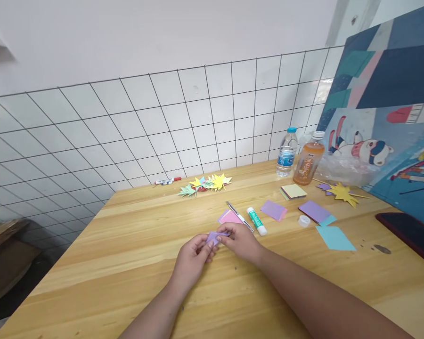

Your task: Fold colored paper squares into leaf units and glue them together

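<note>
My left hand (192,256) and my right hand (242,241) meet over the wooden table (127,263), and both pinch a small folded purple paper piece (215,237) between their fingertips. Just beyond my right hand lie a pink paper square (229,217), a slim metal craft knife (239,216) and a white glue stick with a green label (256,221).
Folded paper stars (205,183) and a marker (167,181) lie near the tiled wall. To the right are purple (273,209) and blue (335,238) paper squares, a tape roll (304,221), a paper stack (293,191), two bottles (287,152) (308,164), a painted board (385,113) and a dark phone (408,233).
</note>
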